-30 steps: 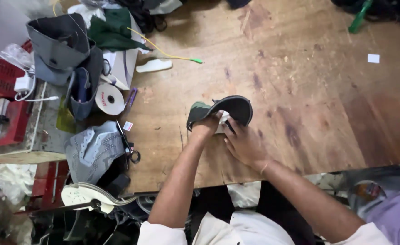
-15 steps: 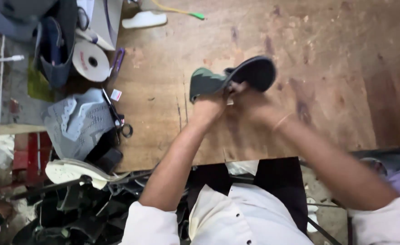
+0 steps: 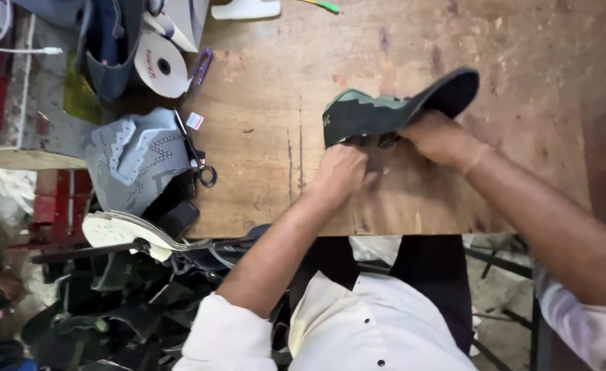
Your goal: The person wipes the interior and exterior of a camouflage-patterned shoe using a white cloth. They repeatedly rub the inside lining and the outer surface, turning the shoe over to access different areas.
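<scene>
A dark green and grey shoe upper [image 3: 392,110] lies on its side on the wooden table [image 3: 303,75], toe end toward the right. My right hand [image 3: 437,137] grips its lower edge near the middle. My left hand [image 3: 340,170] is closed just below the heel end, fingers pinching at the upper's edge. Both forearms reach in from the bottom of the view. What is between the two hands is hidden by fingers.
A grey mesh shoe upper [image 3: 134,154] with scissors [image 3: 196,154] beside it lies at the table's left edge. A white tape roll [image 3: 160,65] and a purple tool [image 3: 201,69] sit further back. Dark shoe parts and a white insole [image 3: 120,230] pile below left.
The camera has moved closer and lower. The shoe upper now sits higher in view, and both hands have closed in under its lower edge.
</scene>
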